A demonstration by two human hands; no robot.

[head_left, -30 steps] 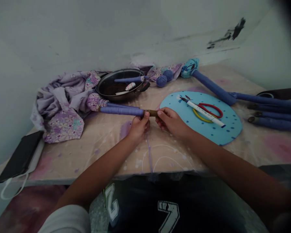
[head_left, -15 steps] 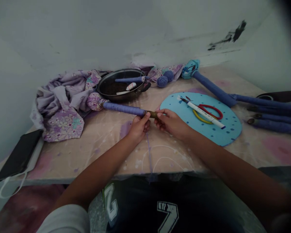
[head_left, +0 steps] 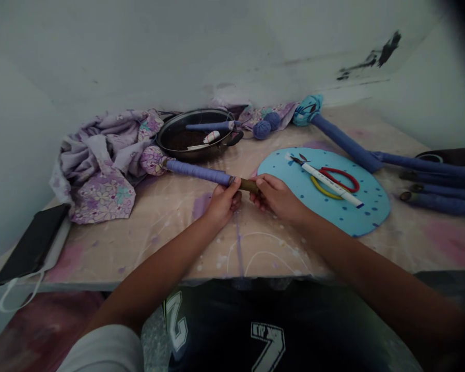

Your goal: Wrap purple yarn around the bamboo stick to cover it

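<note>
A stick wrapped in blue-purple yarn (head_left: 197,171) lies across the middle of the view, with a knob of flowered cloth (head_left: 153,160) at its left end and bare brown wood at its right. My left hand (head_left: 223,203) is closed on it where the yarn ends, thumb on top. The fingers of my right hand (head_left: 273,194) pinch the bare end. From my left hand a strand of yarn (head_left: 239,243) runs down to the table's front edge.
Behind stands a black pan (head_left: 166,142) holding a wrapped stick. Yarn balls (head_left: 262,130), a blue spotted mat (head_left: 333,217) with a marker (head_left: 333,186), and wrapped sticks (head_left: 445,201) are to the right. Crumpled cloth (head_left: 101,165) and a black case (head_left: 31,245) are left.
My right hand has shifted slightly right along the bare wood, so more of it shows between my hands. The whole view has shifted a little.
</note>
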